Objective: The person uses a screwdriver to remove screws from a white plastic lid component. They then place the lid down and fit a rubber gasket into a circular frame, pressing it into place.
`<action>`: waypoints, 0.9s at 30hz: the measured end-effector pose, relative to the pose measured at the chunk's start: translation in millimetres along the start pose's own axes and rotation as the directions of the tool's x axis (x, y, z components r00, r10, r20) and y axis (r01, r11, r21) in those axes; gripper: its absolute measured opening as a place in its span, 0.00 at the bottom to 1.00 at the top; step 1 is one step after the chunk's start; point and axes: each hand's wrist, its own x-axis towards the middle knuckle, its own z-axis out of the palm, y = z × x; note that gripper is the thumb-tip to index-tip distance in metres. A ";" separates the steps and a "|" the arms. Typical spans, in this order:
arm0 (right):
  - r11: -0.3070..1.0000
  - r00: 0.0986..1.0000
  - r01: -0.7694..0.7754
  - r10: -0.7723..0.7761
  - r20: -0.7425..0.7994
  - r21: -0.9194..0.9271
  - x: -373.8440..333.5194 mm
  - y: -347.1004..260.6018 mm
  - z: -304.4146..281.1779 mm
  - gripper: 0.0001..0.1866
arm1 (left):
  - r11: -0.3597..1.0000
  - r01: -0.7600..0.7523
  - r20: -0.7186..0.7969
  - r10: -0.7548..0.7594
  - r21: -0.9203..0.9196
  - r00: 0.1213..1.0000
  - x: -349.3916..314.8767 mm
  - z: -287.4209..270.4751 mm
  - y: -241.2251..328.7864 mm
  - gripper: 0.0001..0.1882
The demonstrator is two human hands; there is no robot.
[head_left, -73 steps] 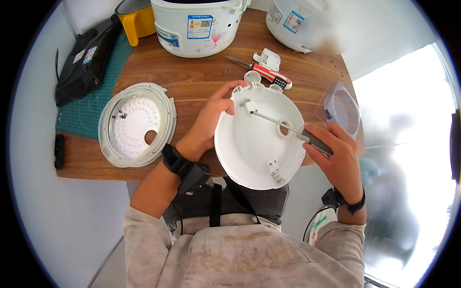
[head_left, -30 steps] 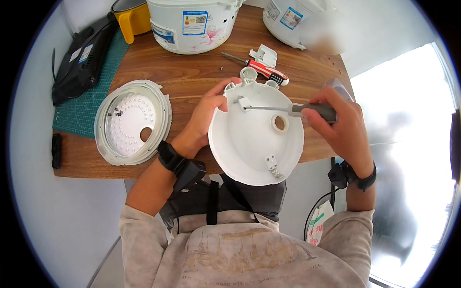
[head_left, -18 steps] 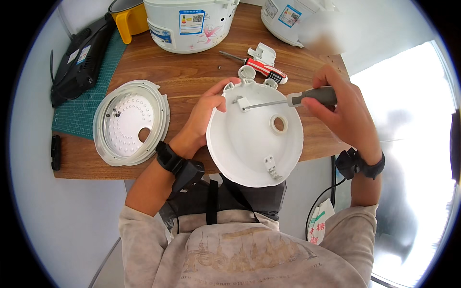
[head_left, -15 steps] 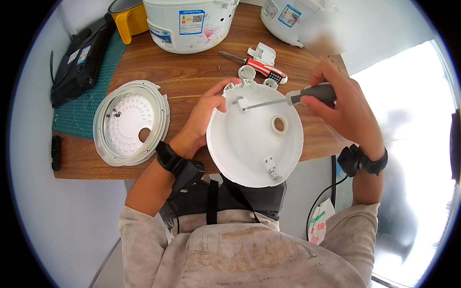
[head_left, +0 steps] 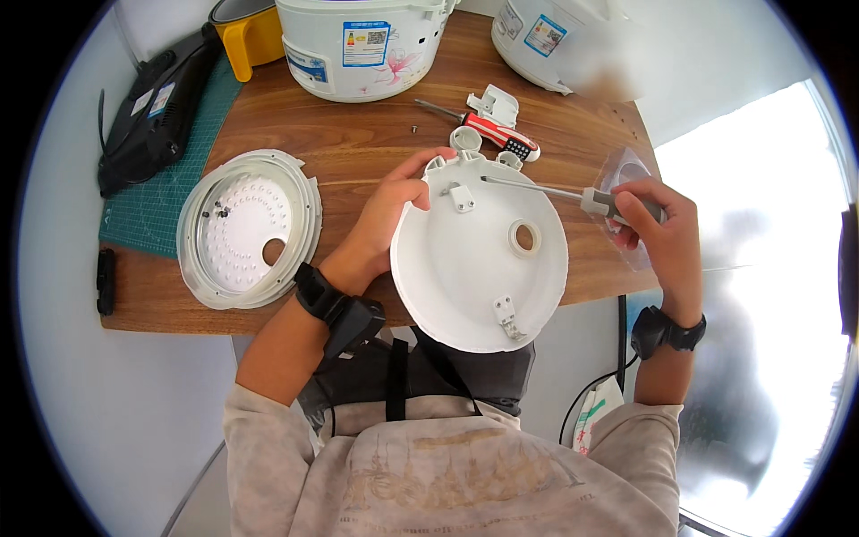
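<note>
The white lid (head_left: 479,251) sits in front of you at the table's near edge, its lower part hanging past the wood toward your lap, hollow side up. Your left hand (head_left: 385,219) grips its left rim, fingers curled over the upper edge near the hinge tabs and thumb on the outside, so the lid lies just right of your palm. Your right hand (head_left: 658,233) is off the lid's right side, fingers wrapped tight round the grey handle of a screwdriver (head_left: 573,192); its thin steel shaft runs left across the rim and the tip lands at the top of the lid, beside a small square bracket. The lid is smooth, glossy plastic, round and shallow like a dish, with a short ring-shaped collar right of centre and a little clip near its lower edge. Behind the lid lies a second screwdriver (head_left: 488,130) with a red and black ribbed handle, next to small white plastic pieces. A clear plastic tub (head_left: 626,170) shows partly behind your right hand. To your left rests a grey-white inner plate (head_left: 246,228), round, dotted with small holes and one larger hole. The table (head_left: 358,134) is brown grained wood. At its far edge stand two white rice cookers (head_left: 362,45), and on the far left a green cutting mat (head_left: 179,188).
</note>
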 end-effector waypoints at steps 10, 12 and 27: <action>0.990 0.997 0.079 -0.079 0.004 -0.116 -13.0 2.3 14.7 0.10 | 0.999 0.011 0.033 -0.012 0.030 0.999 -0.7 -3.4 1.1 0.38; 0.989 0.996 0.084 -0.084 0.007 -0.119 -11.7 2.7 15.5 0.10 | 1.000 0.005 0.028 -0.005 0.027 1.000 -0.5 -2.8 0.6 0.38; 0.961 0.991 0.131 -0.124 0.045 -0.243 -5.9 -1.6 12.5 0.11 | 0.998 0.018 0.019 -0.019 0.054 1.000 -1.5 -0.4 2.1 0.38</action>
